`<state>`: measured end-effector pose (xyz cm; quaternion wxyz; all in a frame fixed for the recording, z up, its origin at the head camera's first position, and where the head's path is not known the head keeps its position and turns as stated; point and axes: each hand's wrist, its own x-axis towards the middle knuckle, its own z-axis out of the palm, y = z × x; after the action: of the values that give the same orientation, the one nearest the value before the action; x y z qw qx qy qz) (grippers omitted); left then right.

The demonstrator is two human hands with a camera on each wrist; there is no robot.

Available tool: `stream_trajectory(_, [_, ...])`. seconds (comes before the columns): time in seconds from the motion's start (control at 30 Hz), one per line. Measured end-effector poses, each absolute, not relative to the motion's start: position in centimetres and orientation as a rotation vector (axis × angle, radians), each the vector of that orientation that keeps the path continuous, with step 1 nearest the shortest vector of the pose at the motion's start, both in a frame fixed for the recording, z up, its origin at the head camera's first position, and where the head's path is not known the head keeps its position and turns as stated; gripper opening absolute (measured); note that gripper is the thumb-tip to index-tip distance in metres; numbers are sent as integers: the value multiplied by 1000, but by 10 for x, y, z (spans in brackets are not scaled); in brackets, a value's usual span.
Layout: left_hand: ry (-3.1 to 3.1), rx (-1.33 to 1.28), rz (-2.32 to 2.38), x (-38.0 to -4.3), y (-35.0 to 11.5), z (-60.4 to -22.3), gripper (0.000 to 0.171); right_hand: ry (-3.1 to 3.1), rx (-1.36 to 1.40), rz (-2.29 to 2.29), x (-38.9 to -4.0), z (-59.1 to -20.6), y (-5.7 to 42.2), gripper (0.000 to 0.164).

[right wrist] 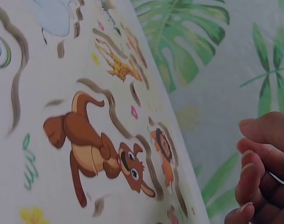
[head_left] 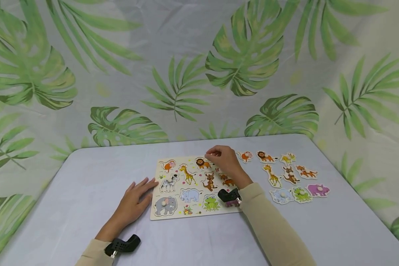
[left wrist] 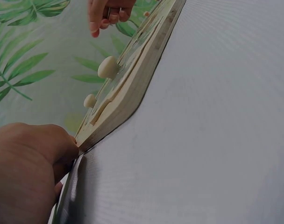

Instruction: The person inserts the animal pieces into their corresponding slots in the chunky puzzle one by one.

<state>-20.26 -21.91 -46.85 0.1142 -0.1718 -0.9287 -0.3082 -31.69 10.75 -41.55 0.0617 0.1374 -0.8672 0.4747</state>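
Observation:
A wooden animal puzzle board [head_left: 194, 204] lies on the table. Its elephant piece [head_left: 165, 205] and zebra piece [head_left: 169, 183] sit in their recesses. The left wrist view shows two round knobs [left wrist: 108, 67] standing up from the board. My left hand [head_left: 135, 201] rests on the table, its outstretched fingers touching the board's left edge. Above the board's far right part, close to the printed lion [head_left: 202, 163], hovers my right hand [head_left: 228, 162]. Its fingers [right wrist: 250, 175] are loosely bent, with nothing visible between them. The right wrist view shows the printed kangaroo [right wrist: 102, 151] below it.
Right of the board lie several loose knobbed pieces, among them a monkey [head_left: 245, 156], lion [head_left: 266, 157], giraffe [head_left: 272, 176], kangaroo [head_left: 290, 175], tiger [head_left: 306, 172], rhino [head_left: 282, 195], frog [head_left: 302, 195] and hippo [head_left: 318, 190]. A leaf-patterned cloth [head_left: 186, 125] hangs behind the white-covered table [head_left: 86, 192].

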Motion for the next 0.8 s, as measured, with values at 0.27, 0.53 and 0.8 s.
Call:
stream_trajectory(0.27, [-2702, -513, -908, -203, -218, -470, 39, -2618, 414, 1402, -319, -415, 119, 17])
stream_trajectory(0.53, [-2722, -512, -910, -203, -218, -470, 39, -2636, 347, 1404, -317, -421, 129, 19])
stream_trajectory(0.8, [-2749, -493, -902, -203, -220, -468, 40, -2630, 317, 1452, -320, -429, 136, 21])
